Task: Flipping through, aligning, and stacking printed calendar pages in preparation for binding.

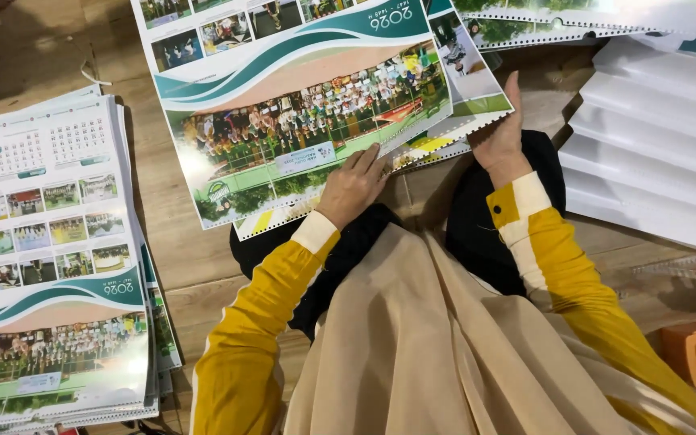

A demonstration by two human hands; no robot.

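In the head view, both hands rest on a glossy printed calendar sheet with a green and teal wave band and a wide group photograph [300, 105], lying on the wooden floor [179, 258] just ahead of the person's lap. The left hand [354, 187] lies flat, fingers together, pressing the sheet's punched near edge. The right hand [499, 133] grips the near right corner of the stacked sheets, thumb raised along the edge. The sheet's long axis runs left to right, tilted so its right end lies farther from the person; its print faces away from them, upside down. Left of the left hand, well apart, sits a tall stack of matching calendar sheets [50, 266]. Right of the right hand lies a fanned pile of white sheets [654, 153]. Bare floor shows between the stack and the sheet.
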